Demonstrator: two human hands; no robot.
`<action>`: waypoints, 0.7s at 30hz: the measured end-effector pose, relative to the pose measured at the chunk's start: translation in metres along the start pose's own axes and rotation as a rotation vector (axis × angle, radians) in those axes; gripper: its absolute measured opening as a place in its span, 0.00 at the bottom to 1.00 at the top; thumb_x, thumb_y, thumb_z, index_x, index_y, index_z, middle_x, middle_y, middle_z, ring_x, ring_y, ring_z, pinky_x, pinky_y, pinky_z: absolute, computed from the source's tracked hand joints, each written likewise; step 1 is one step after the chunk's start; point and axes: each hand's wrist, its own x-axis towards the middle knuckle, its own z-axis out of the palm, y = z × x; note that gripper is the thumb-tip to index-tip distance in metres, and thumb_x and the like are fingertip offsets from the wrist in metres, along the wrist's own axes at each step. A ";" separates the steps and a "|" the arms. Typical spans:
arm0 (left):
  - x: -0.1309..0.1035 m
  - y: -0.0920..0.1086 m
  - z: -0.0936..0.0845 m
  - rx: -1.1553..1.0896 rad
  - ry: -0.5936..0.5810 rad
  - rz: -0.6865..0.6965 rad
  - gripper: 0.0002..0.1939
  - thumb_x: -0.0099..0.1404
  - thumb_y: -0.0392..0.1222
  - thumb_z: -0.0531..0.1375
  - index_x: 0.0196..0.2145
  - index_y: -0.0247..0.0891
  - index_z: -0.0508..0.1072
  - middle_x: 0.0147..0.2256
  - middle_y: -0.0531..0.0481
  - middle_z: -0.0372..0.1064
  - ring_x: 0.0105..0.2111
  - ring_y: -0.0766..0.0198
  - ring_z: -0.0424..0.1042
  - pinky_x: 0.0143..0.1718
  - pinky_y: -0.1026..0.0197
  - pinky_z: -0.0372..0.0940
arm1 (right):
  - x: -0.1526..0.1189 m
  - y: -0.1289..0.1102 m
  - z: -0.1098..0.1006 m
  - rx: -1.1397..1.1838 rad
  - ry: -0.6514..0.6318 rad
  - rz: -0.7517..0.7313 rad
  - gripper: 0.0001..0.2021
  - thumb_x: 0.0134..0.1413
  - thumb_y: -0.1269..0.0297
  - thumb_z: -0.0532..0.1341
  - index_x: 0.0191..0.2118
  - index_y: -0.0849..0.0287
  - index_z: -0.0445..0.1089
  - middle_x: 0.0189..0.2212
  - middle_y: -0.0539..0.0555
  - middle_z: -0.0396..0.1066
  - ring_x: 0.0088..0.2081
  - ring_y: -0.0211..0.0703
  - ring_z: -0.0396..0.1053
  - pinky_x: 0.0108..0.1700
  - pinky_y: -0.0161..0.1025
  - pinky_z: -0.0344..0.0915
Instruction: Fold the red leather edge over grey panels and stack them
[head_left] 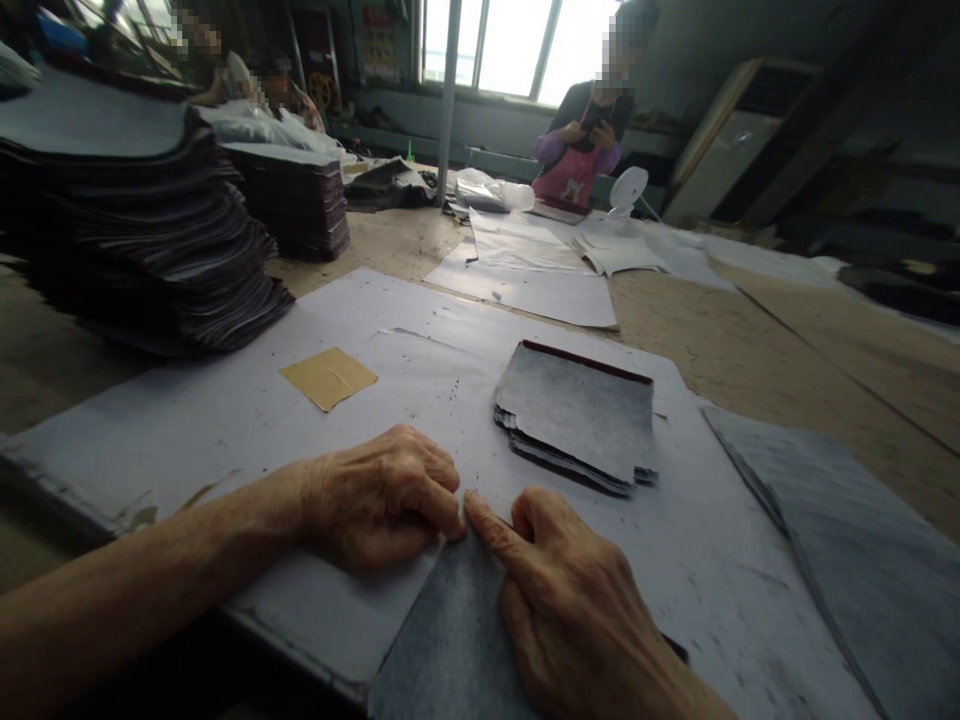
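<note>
While a small stack of grey, cloth-like pieces with a dark red far edge [581,410] is serving as the reference, you are working nearer to yourself and to its left, on a grey, matt, cloth-like piece [442,640]. Your right hand [577,600] is partly covering this piece, extending its forefinger to the far end and curling the other fingers; whether its thumb is pinching anything cannot be told. Your left hand [390,500] is bending its fingers inward at the same end, just beside the right forefinger; its knuckles are hiding whether it is gripping the material.

A broad white paper sheet [420,385] is lying beneath the stack. A tan, four-sided, card-like patch [328,378] is lying to the left of the stack, and a tall pile of dark, layered sheets [142,220] is standing farther left.

Judging by the finger placement, you are setting or folding the far end; no finished crease is showing. The next move is probably calling for steady forefinger pressure while the left fingertips are guiding the edge straight.
</note>
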 end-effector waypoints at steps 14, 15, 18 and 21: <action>-0.001 -0.002 0.002 -0.104 0.068 -0.021 0.13 0.50 0.29 0.51 0.30 0.37 0.72 0.20 0.52 0.61 0.23 0.66 0.62 0.28 0.62 0.60 | -0.007 0.008 -0.005 0.049 0.258 0.136 0.07 0.54 0.71 0.54 0.34 0.60 0.69 0.30 0.54 0.64 0.34 0.43 0.63 0.34 0.40 0.64; -0.001 -0.002 0.003 -0.121 0.088 -0.023 0.13 0.50 0.29 0.51 0.30 0.37 0.72 0.20 0.52 0.61 0.24 0.66 0.62 0.28 0.63 0.60 | -0.008 0.009 -0.002 0.016 0.246 0.113 0.07 0.54 0.71 0.53 0.35 0.60 0.68 0.29 0.54 0.64 0.33 0.43 0.63 0.33 0.40 0.64; 0.000 -0.003 0.007 -0.149 0.151 -0.023 0.13 0.50 0.30 0.52 0.31 0.36 0.72 0.25 0.50 0.64 0.27 0.67 0.64 0.31 0.64 0.62 | -0.011 0.014 0.007 -0.091 0.244 -0.024 0.13 0.55 0.73 0.51 0.45 0.60 0.66 0.30 0.55 0.63 0.32 0.42 0.62 0.30 0.38 0.64; 0.001 -0.007 0.011 -0.122 0.158 -0.018 0.11 0.51 0.32 0.53 0.32 0.35 0.72 0.28 0.49 0.65 0.28 0.67 0.64 0.33 0.64 0.63 | -0.014 0.022 0.016 -0.228 0.269 -0.149 0.19 0.56 0.73 0.50 0.54 0.59 0.59 0.31 0.56 0.62 0.32 0.43 0.62 0.30 0.38 0.64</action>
